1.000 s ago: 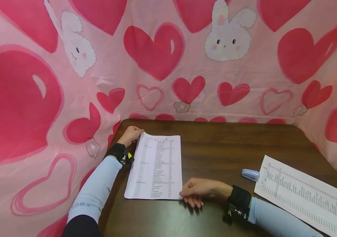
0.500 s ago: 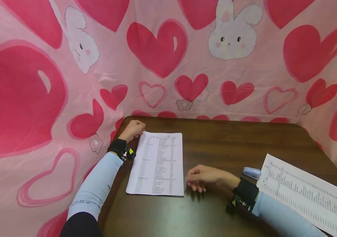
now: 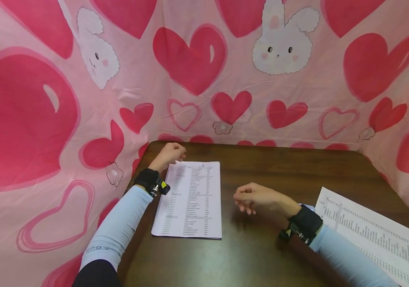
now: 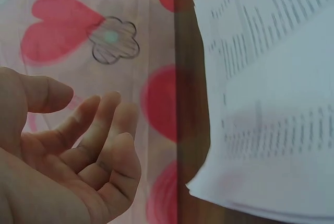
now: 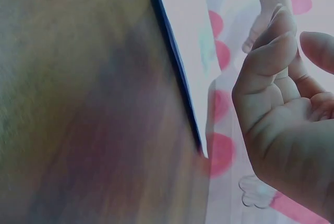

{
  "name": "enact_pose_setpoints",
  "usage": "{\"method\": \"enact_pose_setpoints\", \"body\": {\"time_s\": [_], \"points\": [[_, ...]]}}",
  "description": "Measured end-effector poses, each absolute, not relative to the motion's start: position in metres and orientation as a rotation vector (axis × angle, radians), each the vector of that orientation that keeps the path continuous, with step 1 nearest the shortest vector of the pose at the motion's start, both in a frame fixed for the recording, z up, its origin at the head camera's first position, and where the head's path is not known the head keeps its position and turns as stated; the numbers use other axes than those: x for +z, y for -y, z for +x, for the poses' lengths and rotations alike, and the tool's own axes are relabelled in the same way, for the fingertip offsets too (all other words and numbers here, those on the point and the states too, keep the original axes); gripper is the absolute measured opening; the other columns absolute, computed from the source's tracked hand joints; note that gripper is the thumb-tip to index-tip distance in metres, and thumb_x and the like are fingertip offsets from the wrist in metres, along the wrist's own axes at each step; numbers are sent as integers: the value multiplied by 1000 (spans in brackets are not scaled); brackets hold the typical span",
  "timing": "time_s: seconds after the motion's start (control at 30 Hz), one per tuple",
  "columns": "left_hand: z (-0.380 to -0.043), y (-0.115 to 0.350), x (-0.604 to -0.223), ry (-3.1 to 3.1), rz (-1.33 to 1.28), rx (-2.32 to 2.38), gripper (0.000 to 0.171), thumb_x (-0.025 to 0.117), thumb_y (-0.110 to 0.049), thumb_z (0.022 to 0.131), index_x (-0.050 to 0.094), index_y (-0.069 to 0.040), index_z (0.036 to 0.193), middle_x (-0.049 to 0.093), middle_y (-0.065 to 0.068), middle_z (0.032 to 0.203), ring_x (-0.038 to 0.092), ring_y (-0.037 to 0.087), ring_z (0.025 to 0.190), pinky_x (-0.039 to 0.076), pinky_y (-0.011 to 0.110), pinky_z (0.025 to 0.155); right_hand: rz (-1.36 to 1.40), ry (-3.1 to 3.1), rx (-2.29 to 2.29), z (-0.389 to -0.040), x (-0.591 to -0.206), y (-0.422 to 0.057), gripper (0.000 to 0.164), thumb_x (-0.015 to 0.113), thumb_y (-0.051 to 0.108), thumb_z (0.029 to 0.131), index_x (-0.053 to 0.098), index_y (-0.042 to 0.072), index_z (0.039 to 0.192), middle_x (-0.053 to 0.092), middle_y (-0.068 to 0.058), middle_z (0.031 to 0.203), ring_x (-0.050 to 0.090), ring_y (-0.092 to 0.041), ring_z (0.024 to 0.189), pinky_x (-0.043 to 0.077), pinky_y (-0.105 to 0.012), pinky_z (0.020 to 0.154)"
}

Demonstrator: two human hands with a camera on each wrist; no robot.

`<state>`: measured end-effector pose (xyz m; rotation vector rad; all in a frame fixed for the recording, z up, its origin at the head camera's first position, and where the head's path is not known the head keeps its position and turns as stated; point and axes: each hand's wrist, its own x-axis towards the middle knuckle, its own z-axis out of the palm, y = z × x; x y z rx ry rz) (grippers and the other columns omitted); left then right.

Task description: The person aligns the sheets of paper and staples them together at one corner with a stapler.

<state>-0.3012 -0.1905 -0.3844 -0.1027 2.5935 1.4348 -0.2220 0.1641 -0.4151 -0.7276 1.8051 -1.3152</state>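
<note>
A stack of printed sheets point(image 3: 197, 199) lies on the left part of the table, its edges nearly lined up. Above the stack's top left corner hovers my left hand point(image 3: 170, 155), fingers loosely bent and nothing in them. The left wrist view shows this hand point(image 4: 78, 151) apart from the curled edge of the sheets point(image 4: 271, 109). To the right of the stack my right hand point(image 3: 261, 198) is raised over the table, its fingers loosely curled around nothing. In the right wrist view, a gap separates that hand point(image 5: 282, 104) from the stack's side point(image 5: 182, 41).
Another printed paper point(image 3: 373, 235) lies slanted at the table's right. A light blue stapler point(image 3: 310, 207) beside it is mostly hidden by my right wrist. The brown wooden table point(image 3: 261, 163) meets a pink heart-patterned cloth point(image 3: 226, 79) behind and at the sides.
My left hand has let go of the stack's top left edge and shifted right, above it. My right hand has left the lower right corner, moving up and to the right.
</note>
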Motion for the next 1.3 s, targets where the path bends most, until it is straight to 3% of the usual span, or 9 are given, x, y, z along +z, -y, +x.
{"method": "enact_pose_setpoints", "body": {"time_s": [0.07,0.17,0.3,0.47,1.03,1.3], "points": [[-298,187,-382,-2597,-80,1439,40,51,-32,100,57,-2,126,65,23,121,62,39,111,51,45,92,-745,-1810,-1328,-225,-413,-167,32,52,26,102,62,-4,97,55,-36,82,46,-51,64,48,-26,51],[-296,182,-379,-2612,-33,1432,39,51,-32,100,59,-3,124,67,22,117,66,37,107,52,44,88,-731,-1797,-1364,-228,-411,-176,28,52,24,102,62,-1,96,58,-29,78,50,-38,60,49,-26,52],[-295,176,-377,-2629,9,1407,36,51,-33,100,60,-6,122,69,19,112,70,33,101,53,43,87,-685,-1784,-1410,-231,-404,-192,28,50,26,103,61,1,97,61,-10,77,54,-23,60,47,-25,52],[-292,171,-381,-2600,50,1395,35,51,-30,100,61,-4,121,68,21,114,70,34,100,54,42,84,-676,-1825,-1425,-232,-398,-217,29,47,26,104,59,0,99,63,-3,79,59,-11,61,49,-24,52],[-276,116,-381,-2503,246,1412,33,51,-31,101,64,-4,115,69,23,114,71,32,100,54,40,81,-605,-1945,-1490,-238,-373,-287,24,40,20,106,63,13,100,66,2,82,62,-9,64,49,-25,55],[-265,91,-376,-2478,350,1409,31,53,-30,100,65,-4,110,71,20,107,71,34,98,55,51,86,-582,-2022,-1465,-239,-364,-321,26,38,18,107,63,16,102,67,3,85,63,-11,68,51,-30,57]]}}
